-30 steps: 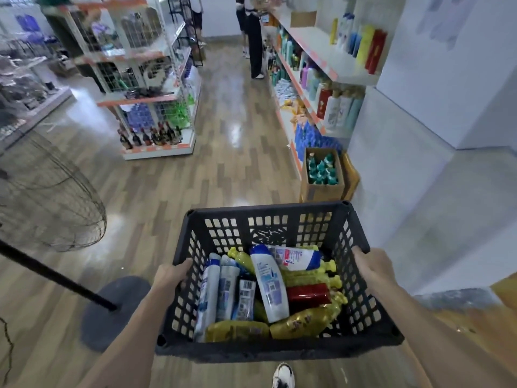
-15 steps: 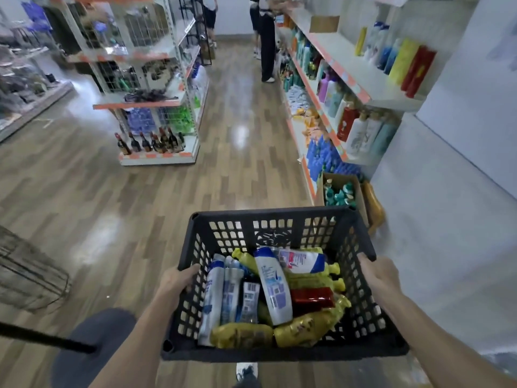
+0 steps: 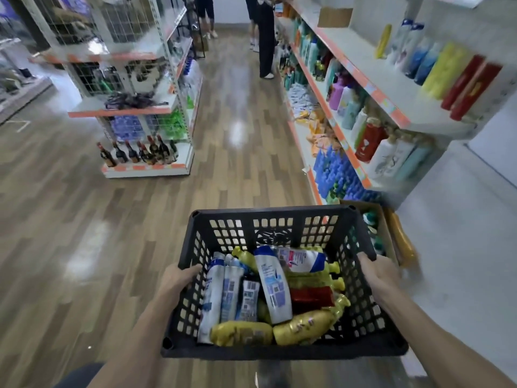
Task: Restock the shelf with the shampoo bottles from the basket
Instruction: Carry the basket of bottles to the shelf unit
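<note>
I carry a black plastic basket (image 3: pixel 274 219) in front of me, above the wooden floor. My left hand (image 3: pixel 176 278) grips its left rim and my right hand (image 3: pixel 377 273) grips its right rim. Inside lie several shampoo bottles: a white and blue bottle (image 3: pixel 272 284) on top, more white ones (image 3: pixel 214 298) at the left, yellow bottles (image 3: pixel 242 333) along the near side and a red bottle (image 3: pixel 310 296). The wall shelf (image 3: pixel 397 116) with upright shampoo bottles runs along the right, ahead of the basket.
A cardboard box (image 3: pixel 387 233) with green-capped bottles stands on the floor just right of the basket. A freestanding rack (image 3: pixel 145 107) with dark bottles stands at the left. Two people (image 3: pixel 264 35) stand far down the aisle. Open floor lies ahead.
I have walked forward and turned right; the shelf is nearer and the floor fan at the left has left the view. Both hands keep the same grip on the basket.
</note>
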Tool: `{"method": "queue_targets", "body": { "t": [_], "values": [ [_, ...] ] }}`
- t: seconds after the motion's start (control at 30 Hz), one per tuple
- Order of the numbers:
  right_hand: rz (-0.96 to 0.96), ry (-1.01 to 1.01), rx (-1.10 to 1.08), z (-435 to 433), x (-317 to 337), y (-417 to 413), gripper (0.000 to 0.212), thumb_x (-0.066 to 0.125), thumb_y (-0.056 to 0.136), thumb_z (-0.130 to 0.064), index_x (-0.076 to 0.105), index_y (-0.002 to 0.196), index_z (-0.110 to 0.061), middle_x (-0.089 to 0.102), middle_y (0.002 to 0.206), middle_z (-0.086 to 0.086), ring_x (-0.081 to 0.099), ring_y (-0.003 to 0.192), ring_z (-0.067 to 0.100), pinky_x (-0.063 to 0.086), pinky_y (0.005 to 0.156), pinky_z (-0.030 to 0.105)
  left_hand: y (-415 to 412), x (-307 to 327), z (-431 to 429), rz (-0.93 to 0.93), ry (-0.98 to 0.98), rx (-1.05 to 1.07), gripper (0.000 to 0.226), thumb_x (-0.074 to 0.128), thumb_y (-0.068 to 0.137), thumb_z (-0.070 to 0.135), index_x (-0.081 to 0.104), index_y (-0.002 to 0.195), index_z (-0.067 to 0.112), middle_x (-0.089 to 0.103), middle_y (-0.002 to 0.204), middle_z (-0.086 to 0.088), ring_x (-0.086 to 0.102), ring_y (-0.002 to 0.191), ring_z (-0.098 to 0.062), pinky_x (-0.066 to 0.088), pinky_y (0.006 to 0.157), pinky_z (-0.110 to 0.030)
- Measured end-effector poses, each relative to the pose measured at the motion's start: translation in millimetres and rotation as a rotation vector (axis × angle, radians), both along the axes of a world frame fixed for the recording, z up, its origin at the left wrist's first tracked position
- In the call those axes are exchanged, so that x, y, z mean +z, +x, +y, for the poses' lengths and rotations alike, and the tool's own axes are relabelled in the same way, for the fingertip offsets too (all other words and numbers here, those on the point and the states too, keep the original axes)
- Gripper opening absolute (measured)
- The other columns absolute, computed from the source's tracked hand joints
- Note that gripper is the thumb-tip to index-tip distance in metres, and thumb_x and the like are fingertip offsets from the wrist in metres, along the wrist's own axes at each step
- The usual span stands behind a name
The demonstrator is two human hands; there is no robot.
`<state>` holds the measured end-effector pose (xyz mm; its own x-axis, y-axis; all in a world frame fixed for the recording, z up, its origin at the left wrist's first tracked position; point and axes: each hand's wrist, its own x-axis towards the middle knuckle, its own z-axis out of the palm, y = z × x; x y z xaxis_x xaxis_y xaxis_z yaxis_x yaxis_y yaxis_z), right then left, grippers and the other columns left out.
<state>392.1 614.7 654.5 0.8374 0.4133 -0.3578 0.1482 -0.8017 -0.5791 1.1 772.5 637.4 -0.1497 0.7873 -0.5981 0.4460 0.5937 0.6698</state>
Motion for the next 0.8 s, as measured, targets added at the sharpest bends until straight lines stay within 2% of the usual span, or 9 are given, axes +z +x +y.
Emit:
{"method": "queue_targets", "body": {
  "t": [0.07,0.13,0.3,0.4,0.5,0.57,0.67,0.8],
  "values": [
    [0.008,-0.012,0.036,47,-1,11,0.051,0.051,0.096,-0.043,0.064,0.117,0.001,0.064,0.117,0.02,0.059,0.106,0.038,0.045,0.083,0.037,9,-5,43,-0.01,-0.004,0.016,0.04,0.079,0.075,0.029,0.065,0.098,-0.001,0.068,0.073,-0.016,0.062,0.061,-0.027,0.057,0.067,-0.038],
    [0.031,0.005,0.052,98,-9,26,0.047,0.051,0.096,-0.04,0.065,0.114,0.001,0.065,0.114,0.02,0.059,0.104,0.037,0.046,0.085,0.037,19,-11,90,-0.024,-0.042,0.052,0.043,0.081,0.074,0.028,0.063,0.099,-0.003,0.07,0.082,-0.019,0.066,0.07,-0.03,0.058,0.075,-0.041],
    [0.047,-0.019,0.087,214,-10,51,0.041,0.051,0.095,-0.039,0.068,0.096,-0.002,0.066,0.096,0.018,0.059,0.089,0.036,0.046,0.076,0.037,41,-14,192,-0.076,-0.005,0.099,0.051,0.083,0.071,0.027,0.065,0.106,-0.005,0.07,0.096,-0.021,0.068,0.082,-0.033,0.057,0.08,-0.043],
    [0.031,-0.02,0.099,281,3,59,0.034,0.052,0.096,-0.04,0.062,0.087,-0.009,0.059,0.087,0.013,0.058,0.087,0.036,0.041,0.071,0.034,51,-6,249,-0.131,0.025,0.133,0.043,0.082,0.074,0.02,0.064,0.106,-0.003,0.069,0.1,-0.02,0.066,0.087,-0.033,0.054,0.079,-0.039],
    [0.015,0.0,0.079,349,-2,68,0.043,0.052,0.092,-0.047,0.065,0.078,-0.008,0.067,0.085,0.014,0.058,0.076,0.031,0.047,0.07,0.034,53,-10,318,-0.136,0.029,0.099,0.053,0.086,0.066,0.03,0.066,0.106,0.001,0.072,0.096,-0.017,0.07,0.085,-0.033,0.057,0.082,-0.045],
    [-0.005,-0.036,0.066,393,-10,77,0.046,0.05,0.085,-0.053,0.07,0.084,-0.012,0.07,0.087,0.014,0.063,0.08,0.034,0.053,0.073,0.037,51,-25,369,-0.154,0.039,0.064,0.057,0.087,0.062,0.032,0.067,0.107,0.003,0.074,0.094,-0.016,0.071,0.083,-0.033,0.057,0.083,-0.05],
    [0.006,-0.029,0.052,459,-14,79,0.037,0.053,0.088,-0.044,0.073,0.095,-0.013,0.07,0.089,0.015,0.063,0.086,0.036,0.049,0.072,0.035,62,-24,440,-0.14,0.031,0.035,0.046,0.084,0.07,0.024,0.067,0.106,0.0,0.073,0.091,-0.019,0.07,0.077,-0.031,0.058,0.077,-0.044],
    [0.028,0.001,-0.008,541,-18,80,0.034,0.058,0.09,-0.039,0.072,0.091,-0.009,0.069,0.082,0.017,0.063,0.081,0.035,0.048,0.068,0.036,77,-26,536,-0.144,0.015,0.005,0.041,0.08,0.075,0.017,0.065,0.105,-0.006,0.068,0.076,-0.015,0.06,0.058,-0.023,0.047,0.054,-0.027]
  ]
}}
